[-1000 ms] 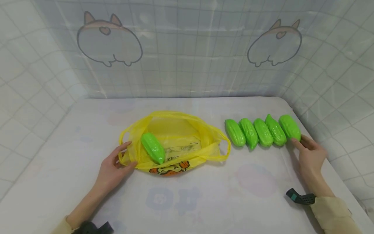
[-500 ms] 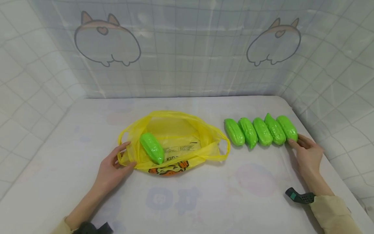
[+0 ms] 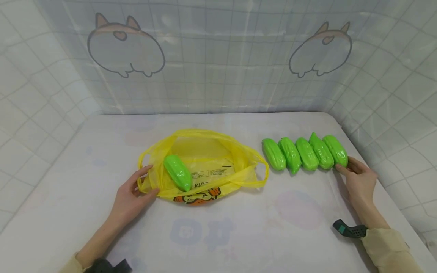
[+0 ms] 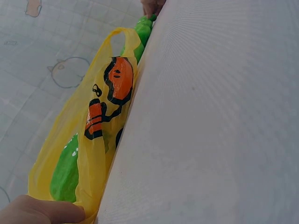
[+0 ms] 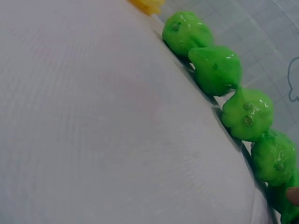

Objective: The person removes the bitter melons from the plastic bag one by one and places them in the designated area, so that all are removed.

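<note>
A yellow plastic carrier bag (image 3: 201, 146) lies with its mouth spread on the table, a tiger-like print on its near side. Inside it rests one glossy green toy bitter melon (image 3: 178, 173). My left hand (image 3: 131, 197) holds the bag's left rim, thumb at the near edge, also seen in the left wrist view. To the right, several similar bitter melons (image 3: 308, 154) lie side by side in a slanted row. My right hand (image 3: 362, 184) holds the near end of the rightmost bitter melon (image 3: 335, 150) between thumb and fingers; only a fingertip (image 5: 293, 196) shows in the right wrist view.
A pale cloth covers the table (image 3: 256, 227). Behind it and on both sides hang tiled-pattern curtains (image 3: 222, 76) printed with corgi drawings. The bag's right handle loop (image 3: 264, 172) lies close to the leftmost bitter melon.
The rightmost bitter melon has shifted slightly left, closer against its neighbour, with my right hand moving along. In the last half second both hands stay almost still; the left keeps its hold.
</note>
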